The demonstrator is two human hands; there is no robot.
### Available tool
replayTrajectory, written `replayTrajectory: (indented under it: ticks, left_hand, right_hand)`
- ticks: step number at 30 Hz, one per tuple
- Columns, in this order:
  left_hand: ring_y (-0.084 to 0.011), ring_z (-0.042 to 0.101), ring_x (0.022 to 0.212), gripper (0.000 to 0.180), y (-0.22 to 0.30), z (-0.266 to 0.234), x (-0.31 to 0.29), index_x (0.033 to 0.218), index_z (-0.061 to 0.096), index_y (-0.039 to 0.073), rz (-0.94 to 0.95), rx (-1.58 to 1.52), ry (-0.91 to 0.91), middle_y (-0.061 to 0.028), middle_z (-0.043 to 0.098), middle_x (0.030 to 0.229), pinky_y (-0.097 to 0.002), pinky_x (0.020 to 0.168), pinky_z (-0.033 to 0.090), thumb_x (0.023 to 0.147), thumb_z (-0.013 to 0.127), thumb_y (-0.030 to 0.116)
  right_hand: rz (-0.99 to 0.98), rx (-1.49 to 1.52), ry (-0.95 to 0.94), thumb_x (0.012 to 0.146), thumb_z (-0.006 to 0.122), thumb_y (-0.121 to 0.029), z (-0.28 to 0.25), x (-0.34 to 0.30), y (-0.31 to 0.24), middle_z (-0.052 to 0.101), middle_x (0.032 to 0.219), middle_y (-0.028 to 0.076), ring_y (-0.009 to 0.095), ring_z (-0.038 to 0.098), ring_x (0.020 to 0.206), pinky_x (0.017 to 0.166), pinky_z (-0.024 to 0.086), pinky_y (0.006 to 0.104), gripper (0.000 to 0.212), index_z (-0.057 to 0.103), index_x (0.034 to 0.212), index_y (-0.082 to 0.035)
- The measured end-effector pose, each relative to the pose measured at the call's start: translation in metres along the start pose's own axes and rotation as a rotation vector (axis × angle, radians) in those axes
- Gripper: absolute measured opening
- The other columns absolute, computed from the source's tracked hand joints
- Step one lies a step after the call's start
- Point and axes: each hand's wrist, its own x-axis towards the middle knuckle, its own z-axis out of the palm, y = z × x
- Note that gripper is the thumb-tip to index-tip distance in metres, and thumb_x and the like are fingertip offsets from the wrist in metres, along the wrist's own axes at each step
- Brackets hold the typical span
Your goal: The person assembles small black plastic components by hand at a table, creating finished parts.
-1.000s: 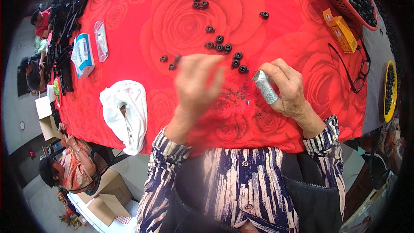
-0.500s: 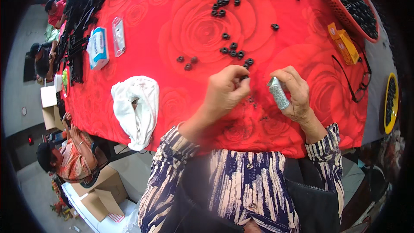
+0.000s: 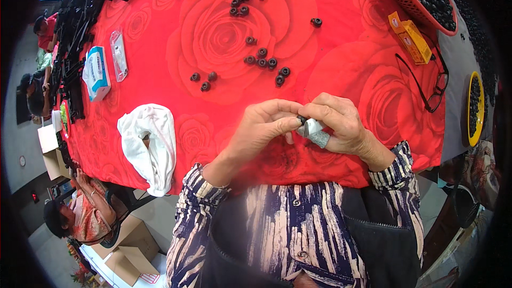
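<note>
Both hands meet over the red rose-print tablecloth [image 3: 224,37].

Head view: the right hand [image 3: 341,125] grips a small silvery cylinder [image 3: 314,130], while the left hand [image 3: 264,128] pinches a small black ring [image 3: 302,119] against its tip (more loose black rings [image 3: 264,61] lie scattered farther up the cloth), with a white cloth [image 3: 149,146] lying to the left.

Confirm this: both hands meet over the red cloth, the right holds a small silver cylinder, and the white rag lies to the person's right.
One detail is wrong. The head view shows the white rag on the person's left. The rest stands: both hands meet over the red cloth, and the right hand holds the silver cylinder, with the left hand at its tip.
</note>
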Motion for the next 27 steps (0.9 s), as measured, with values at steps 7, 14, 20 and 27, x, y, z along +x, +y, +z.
replayTrajectory:
  ticks: [7, 14, 20, 27]
  left_hand:
    - [-0.008, 0.057, 0.069, 0.023, 0.001, -0.01, -0.003, 0.103, 0.061, -0.004, -0.114, -0.072, -0.169, -0.0056, 0.064, 0.086, -0.021, 0.061, 0.048, 0.088, 0.062, 0.013]
    - [-0.0097, 0.055, 0.062, 0.021, -0.009, -0.007, -0.006, 0.102, 0.062, -0.003, -0.116, -0.191, -0.13, -0.0051, 0.061, 0.079, -0.0236, 0.057, 0.047, 0.088, 0.061, 0.013]
    - [-0.0078, 0.055, 0.065, 0.021, -0.003, -0.012, -0.006, 0.101, 0.063, -0.003, -0.08, -0.114, -0.195, -0.0039, 0.062, 0.082, -0.0214, 0.057, 0.048, 0.088, 0.062, 0.013]
    - [-0.0084, 0.056, 0.065, 0.022, -0.007, -0.002, -0.005, 0.103, 0.063, -0.003, -0.031, -0.07, -0.088, -0.0034, 0.061, 0.081, -0.0212, 0.057, 0.047, 0.088, 0.062, 0.013]
  right_hand:
    - [-0.071, 0.068, -0.016, 0.062, 0.072, -0.004, -0.001, 0.001, -0.004, 0.057, 0.074, 0.008, 0.022, 0.057, 0.06, 0.051, 0.045, 0.0323, 0.038, 0.062, 0.099, -0.001]
    - [-0.145, -0.033, 0.075, 0.063, 0.072, -0.007, 0.005, 0.001, -0.003, 0.056, 0.07, 0.007, 0.021, 0.055, 0.056, 0.049, 0.042, 0.0317, 0.037, 0.063, 0.098, 0.001]
    - [-0.182, -0.067, 0.063, 0.063, 0.073, -0.01, 0.004, -0.001, -0.007, 0.054, 0.068, 0.007, 0.02, 0.052, 0.053, 0.047, 0.04, 0.0313, 0.039, 0.063, 0.098, 0.002]
    - [-0.282, -0.221, 0.1, 0.061, 0.072, -0.01, 0.005, -0.004, -0.002, 0.05, 0.068, 0.006, 0.016, 0.049, 0.051, 0.043, 0.035, 0.0284, 0.042, 0.061, 0.1, 0.005]
